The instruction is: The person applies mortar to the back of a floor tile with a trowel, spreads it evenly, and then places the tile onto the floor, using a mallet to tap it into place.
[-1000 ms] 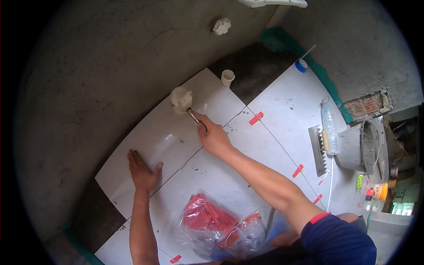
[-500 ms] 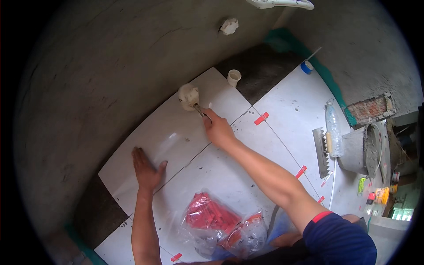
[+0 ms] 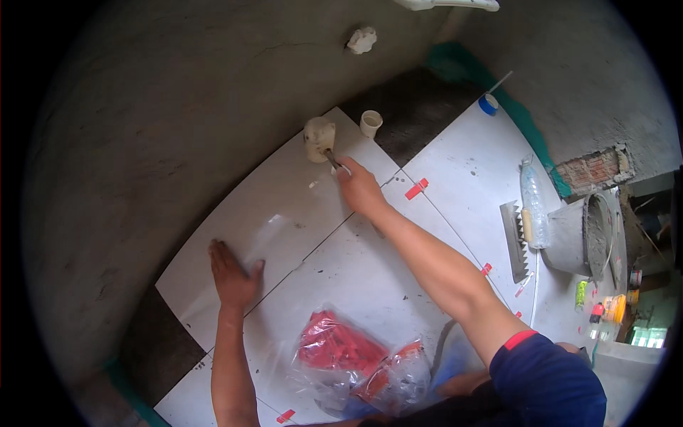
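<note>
My right hand (image 3: 361, 186) is closed around the handle of a rubber mallet (image 3: 319, 137) with a pale, stained head. The mallet head is over the far part of a large white floor tile (image 3: 245, 220) along the wall; whether it touches the tile I cannot tell. My left hand (image 3: 235, 280) lies flat on the near-left part of the same tile, fingers spread and thumb out. A small white cup (image 3: 371, 124) stands by the tile's far corner. Red levelling wedges (image 3: 417, 188) sit in the joint to the right.
A clear plastic bag of red wedges (image 3: 338, 349) lies close to me. To the right are a notched trowel (image 3: 514, 242), a plastic bottle (image 3: 532, 203) and a bucket of grey mortar (image 3: 569, 235). Blue tape (image 3: 488, 104) is farther back. The rough wall (image 3: 178, 107) borders the tile.
My right hand and the mallet have moved a little farther away and to the right over the tile. The left hand stays flat in about the same place. The view has shifted slightly.
</note>
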